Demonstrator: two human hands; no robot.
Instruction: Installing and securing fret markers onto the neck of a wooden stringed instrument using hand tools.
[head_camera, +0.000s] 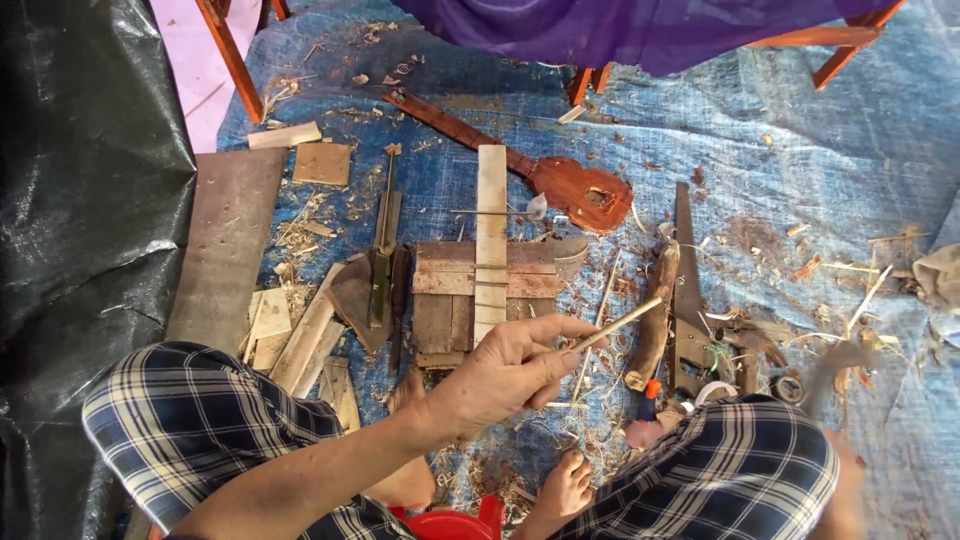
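left hand (505, 375) pinched a thin stick (618, 325) | right hand (845, 490) blurred, grip unclear | stick uncut; small guitar (560, 180) lay unfinished on tarp (800, 150)

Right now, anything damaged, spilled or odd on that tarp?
Yes. Wood shavings and offcuts are strewn across the blue tarp. The small reddish instrument body has a ragged hole in its face. The left hand pinches a thin wooden stick; the right hand is a motion blur.

A blue tarp (800, 150) is seen under a reddish-brown small guitar (585, 190), navy-and-white plaid trousers (190, 410) and purple cloth (600, 30).
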